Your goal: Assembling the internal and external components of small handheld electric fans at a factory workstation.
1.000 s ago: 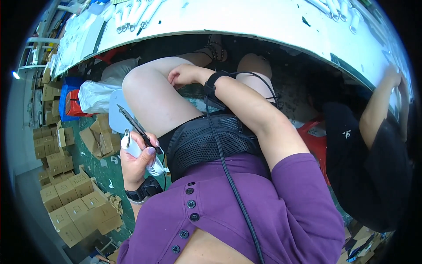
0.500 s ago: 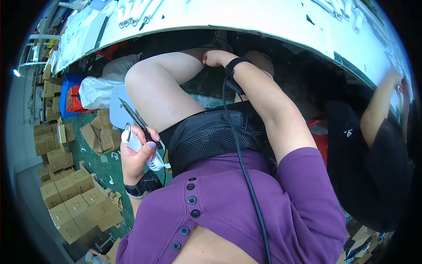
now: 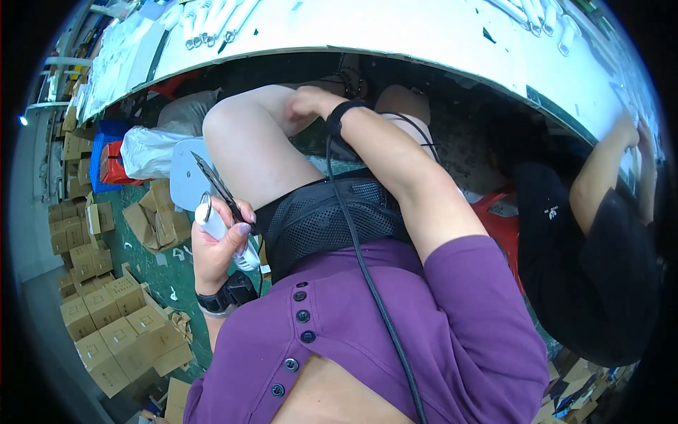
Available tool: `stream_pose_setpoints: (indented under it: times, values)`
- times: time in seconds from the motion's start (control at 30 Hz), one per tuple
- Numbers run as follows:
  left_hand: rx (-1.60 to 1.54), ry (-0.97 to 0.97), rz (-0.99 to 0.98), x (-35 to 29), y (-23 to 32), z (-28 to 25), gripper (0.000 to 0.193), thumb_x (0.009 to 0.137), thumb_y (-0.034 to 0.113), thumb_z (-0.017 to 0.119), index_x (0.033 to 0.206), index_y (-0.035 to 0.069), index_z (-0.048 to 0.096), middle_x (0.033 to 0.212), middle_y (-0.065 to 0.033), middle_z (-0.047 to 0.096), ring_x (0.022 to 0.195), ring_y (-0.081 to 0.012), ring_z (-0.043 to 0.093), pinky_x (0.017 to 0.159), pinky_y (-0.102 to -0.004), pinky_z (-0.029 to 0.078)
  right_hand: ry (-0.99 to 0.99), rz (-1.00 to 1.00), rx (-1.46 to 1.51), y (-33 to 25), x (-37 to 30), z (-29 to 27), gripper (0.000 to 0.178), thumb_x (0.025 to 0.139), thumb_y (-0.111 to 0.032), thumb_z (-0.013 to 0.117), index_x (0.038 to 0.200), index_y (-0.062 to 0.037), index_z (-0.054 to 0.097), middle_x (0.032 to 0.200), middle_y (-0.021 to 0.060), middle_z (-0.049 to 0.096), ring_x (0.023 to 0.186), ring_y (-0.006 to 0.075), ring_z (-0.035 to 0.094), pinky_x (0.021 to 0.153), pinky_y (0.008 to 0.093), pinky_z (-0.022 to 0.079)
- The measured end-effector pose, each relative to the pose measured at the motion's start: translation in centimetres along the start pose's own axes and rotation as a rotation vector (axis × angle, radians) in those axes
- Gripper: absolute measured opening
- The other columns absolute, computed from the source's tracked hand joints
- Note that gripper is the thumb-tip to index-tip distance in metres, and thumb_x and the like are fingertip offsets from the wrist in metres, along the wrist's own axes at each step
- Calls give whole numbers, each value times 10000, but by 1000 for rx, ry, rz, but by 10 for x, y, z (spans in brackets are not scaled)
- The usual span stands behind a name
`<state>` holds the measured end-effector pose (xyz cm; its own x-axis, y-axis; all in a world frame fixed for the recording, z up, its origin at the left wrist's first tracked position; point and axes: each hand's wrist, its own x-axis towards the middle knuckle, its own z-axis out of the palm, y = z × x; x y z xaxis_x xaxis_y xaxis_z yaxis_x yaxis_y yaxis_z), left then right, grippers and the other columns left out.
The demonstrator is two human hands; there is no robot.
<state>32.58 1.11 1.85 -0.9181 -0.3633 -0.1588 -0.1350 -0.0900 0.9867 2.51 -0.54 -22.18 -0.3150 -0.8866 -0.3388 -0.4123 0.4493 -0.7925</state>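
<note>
My left hand (image 3: 220,244) is wrapped round a white cylindrical handle (image 3: 214,222) with a metal ring at its upper end. The same hand grips a slim black pointed tool (image 3: 215,182), its tip angled up and left; whether it is tweezers or snips I cannot tell. My right hand (image 3: 308,104) is against my bent left leg below the table edge, its fingers curled in. Anything inside those fingers is hidden. A black band and cable sit on my right wrist.
A white table (image 3: 353,28) spans the top, with several white ringed handles (image 3: 212,25) on it. At right a person in black (image 3: 579,261) works at the table. Cardboard boxes (image 3: 116,304), a red bag (image 3: 113,162) and a grey-white stool (image 3: 187,173) are at left.
My right hand has moved left along my leg, its forearm following. The left hand keeps the white handle and black tool, nearly still. The view has shifted slightly.
</note>
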Motion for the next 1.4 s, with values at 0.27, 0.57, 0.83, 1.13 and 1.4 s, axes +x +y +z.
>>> stream_pose_setpoints:
  times: [0.27,0.57,0.83,1.13,1.4]
  values:
    - [-78,-71,-94,44,7,-1,205,807,38,650,860,69,454,909,-112,594,538,-39,465,497,-169,388,-57,-8,-79,-21,-93,-66,308,859,-112,439,1096,-8,606,1029,154,640,946,255,608,820,340,484]
    - [5,-365,-75,142,5,58,188,830,70,640,919,55,474,934,-82,573,535,-47,476,487,-174,389,272,-201,979,-90,-234,-92,377,982,-301,415,1165,-10,572,1064,118,616,951,184,599,841,308,480]
    - [2,-467,-128,195,10,103,224,833,147,665,962,50,511,755,-3,547,553,-51,496,494,-187,406,366,-29,1035,-66,-226,-121,320,973,-253,451,1157,-6,539,1046,113,611,912,163,601,796,283,491]
    - [-12,-431,-210,232,21,116,288,927,224,522,1126,23,464,818,-18,563,672,-79,537,606,-226,445,718,-138,1219,-53,-230,-165,237,977,-217,436,1044,-12,534,953,96,620,846,153,609,773,292,497]
    - [479,-382,29,237,19,112,304,940,206,488,1165,2,461,828,-36,585,687,-123,558,662,-285,462,726,-51,909,-36,-247,-186,221,981,-194,419,1049,-20,537,931,108,621,917,178,606,817,316,497]
